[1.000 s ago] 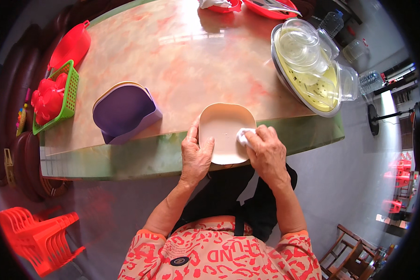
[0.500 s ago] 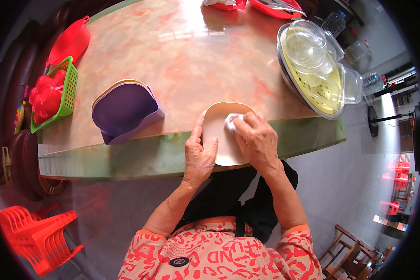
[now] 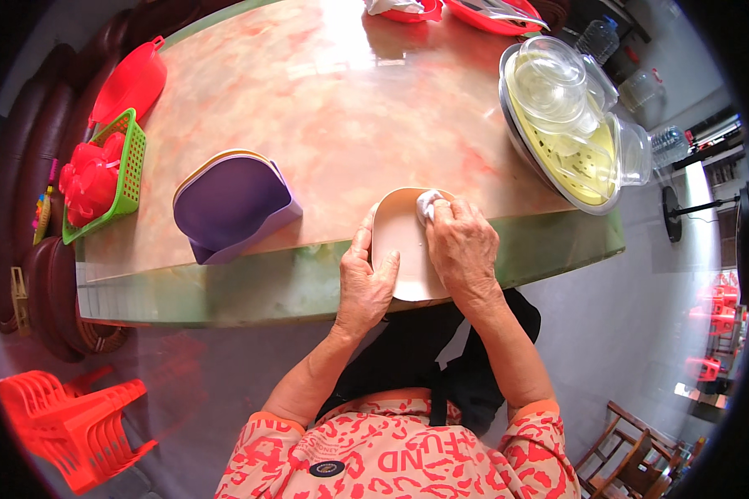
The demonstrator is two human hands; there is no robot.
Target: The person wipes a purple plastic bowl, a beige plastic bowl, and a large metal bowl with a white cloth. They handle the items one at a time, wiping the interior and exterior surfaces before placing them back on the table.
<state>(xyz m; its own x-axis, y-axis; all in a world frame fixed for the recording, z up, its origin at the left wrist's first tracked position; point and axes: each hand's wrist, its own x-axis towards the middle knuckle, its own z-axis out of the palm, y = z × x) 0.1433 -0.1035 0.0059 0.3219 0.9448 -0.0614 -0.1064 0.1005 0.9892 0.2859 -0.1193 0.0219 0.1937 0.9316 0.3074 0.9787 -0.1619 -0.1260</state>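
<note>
Fingers of the right hand are bunched tight around a white cloth, up by the far right corner of a cream plastic bin. Left hand fingers are clamped on its left wall, thumb inside. On my remote feed the bin's at the tabletop's near edge; can't tell if it's resting or held up. My worry: a hard shove with the cloth could twist it out of that left grip and onto the floor.

My count: 2 hands, 1 cloth, 1 cream bin, 1 purple bin, 1 green basket, 1 yellow colander.
</note>
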